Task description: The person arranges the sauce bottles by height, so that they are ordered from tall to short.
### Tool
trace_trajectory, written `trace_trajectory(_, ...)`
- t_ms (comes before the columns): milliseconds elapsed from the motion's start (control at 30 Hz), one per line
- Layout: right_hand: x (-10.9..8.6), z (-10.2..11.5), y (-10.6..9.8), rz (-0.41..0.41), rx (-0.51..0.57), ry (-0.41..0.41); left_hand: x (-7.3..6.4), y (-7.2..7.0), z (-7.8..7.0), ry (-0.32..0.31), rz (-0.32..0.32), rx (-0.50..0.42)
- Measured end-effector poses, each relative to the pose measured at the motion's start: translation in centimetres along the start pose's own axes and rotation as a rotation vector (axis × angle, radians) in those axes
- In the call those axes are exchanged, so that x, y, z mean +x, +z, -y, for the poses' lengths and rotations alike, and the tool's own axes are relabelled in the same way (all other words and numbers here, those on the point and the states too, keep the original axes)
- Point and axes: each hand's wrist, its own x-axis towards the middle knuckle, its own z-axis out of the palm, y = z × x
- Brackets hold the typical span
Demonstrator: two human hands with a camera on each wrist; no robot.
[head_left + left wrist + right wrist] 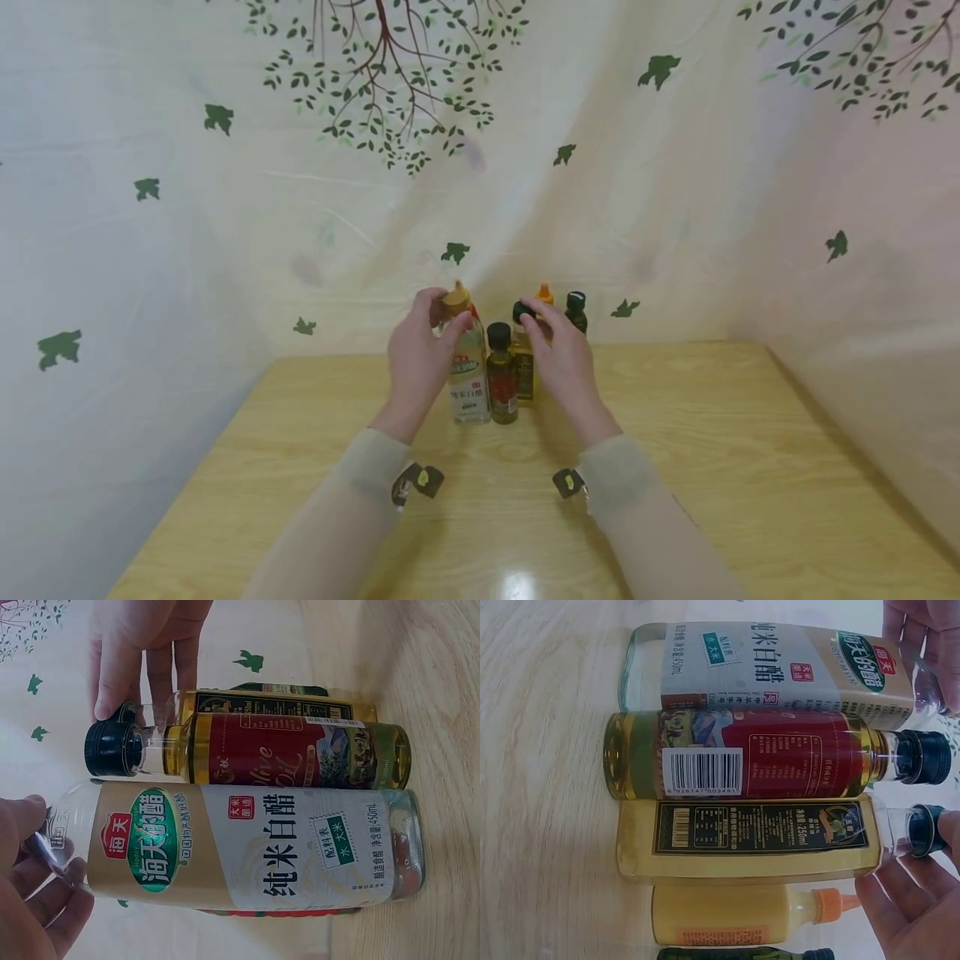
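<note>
My left hand [420, 358] holds the neck of a clear white rice vinegar bottle [468, 392] with a gold cap, thumb and fingers around it. My right hand [566, 358] pinches the dark cap of a square oil bottle [765, 838] with a black label. Between these two stands a smaller olive oil bottle [277, 754] with a red label and black cap, touched by neither hand. All three bottles stand upright on the table, close side by side, with the square one slightly farther back.
Behind the right hand are a yellowish squeeze bottle [720, 911] with an orange nozzle and a dark green bottle [576, 310]. Something red [281, 912] shows behind the vinegar bottle. A leaf-printed curtain [360, 242] hangs beyond the wooden table [705, 450].
</note>
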Motion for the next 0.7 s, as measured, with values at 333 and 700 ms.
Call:
trace_trajectory(333,0.2,-0.2,0.0,-0.003,-0.004,0.004,0.1,-0.5,-0.2,0.057,0.017,0.004)
trace_trajectory(700,0.0,-0.3,0.1,0.011,-0.007,0.021,0.6,-2.3,0.0,0.088,-0.016,0.036)
